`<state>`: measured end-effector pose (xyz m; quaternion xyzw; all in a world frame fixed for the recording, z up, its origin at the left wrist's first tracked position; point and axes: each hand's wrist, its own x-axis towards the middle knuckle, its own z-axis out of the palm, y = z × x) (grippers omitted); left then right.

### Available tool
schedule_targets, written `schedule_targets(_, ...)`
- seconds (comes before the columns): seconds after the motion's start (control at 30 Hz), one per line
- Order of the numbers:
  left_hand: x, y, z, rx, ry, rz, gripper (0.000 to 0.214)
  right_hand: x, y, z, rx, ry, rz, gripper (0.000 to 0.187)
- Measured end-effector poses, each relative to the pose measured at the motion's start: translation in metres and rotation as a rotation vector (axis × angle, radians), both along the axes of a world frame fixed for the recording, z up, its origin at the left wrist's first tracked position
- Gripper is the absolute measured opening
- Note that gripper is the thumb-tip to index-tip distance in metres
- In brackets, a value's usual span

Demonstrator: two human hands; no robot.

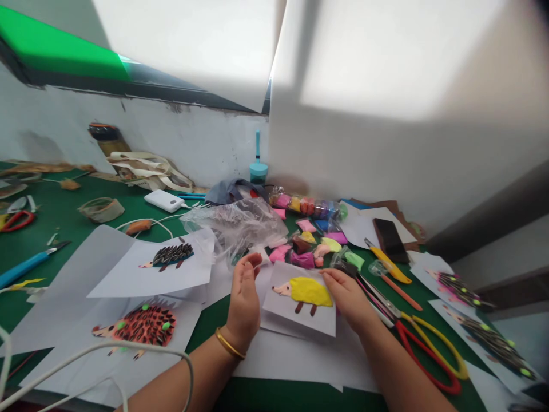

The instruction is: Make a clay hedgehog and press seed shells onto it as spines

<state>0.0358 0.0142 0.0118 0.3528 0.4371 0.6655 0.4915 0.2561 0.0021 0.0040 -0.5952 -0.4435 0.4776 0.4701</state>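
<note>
My left hand (244, 292) is open, fingers straight and held together, standing edge-on with the palm facing right. It holds nothing and sits just left of the white card (319, 320); whether it touches the card edge I can't tell. Gold bangle (229, 344) on that wrist.

My right hand (349, 294) lies on the card's right edge, fingers bent down, fingertips at the right end of the yellow clay hedgehog (309, 290). The thumb is hidden, so I can't tell if the hand pinches the card or just rests on it.

The card lies flat on loose white sheets on the green surface (68, 229), between my two hands. The hedgehog has a pink snout pointing left and two brown legs.

Crumpled clear plastic bag (238, 226) is just beyond my left fingertips. Pile of coloured clay pieces (309, 246) is just behind the card. Scissors with red and yellow handles (429, 349) are right of my right forearm. Black phone (390, 239) sits on paper further right and back.

On the left, a card with a seed-covered hedgehog (171, 254), and nearer me a red clay hedgehog (143, 325).
</note>
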Motion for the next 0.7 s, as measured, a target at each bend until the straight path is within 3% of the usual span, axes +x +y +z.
schedule_targets(0.1, -0.003, 0.000, 0.002, 0.073, 0.068, 0.009, 0.038, 0.000, 0.002, -0.005, 0.101, -0.351, 0.078, 0.039)
schedule_targets(0.2, -0.003, -0.001, 0.002, 0.146, 0.084, 0.000, 0.043, -0.001, 0.003, -0.005, 0.149, -0.619, 0.105, 0.049)
schedule_targets(0.37, -0.005, 0.002, 0.002, 0.221, 0.149, 0.032, 0.047, 0.001, 0.003, -0.002, 0.143, -0.705, 0.134, 0.053)
schedule_targets(0.5, -0.011, 0.001, 0.021, 0.197, 0.254, 0.009, 0.046, 0.005, 0.003, -0.003, 0.106, -0.741, 0.151, 0.056)
schedule_targets(0.57, -0.013, -0.004, 0.036, 0.189, 0.463, -0.126, 0.037, 0.006, 0.003, -0.004, 0.088, -0.771, 0.146, 0.057)
schedule_targets(0.7, -0.010, -0.030, 0.048, 0.458, 1.016, -0.686, 0.027, 0.007, 0.003, -0.002, 0.078, -0.840, 0.182, 0.057)
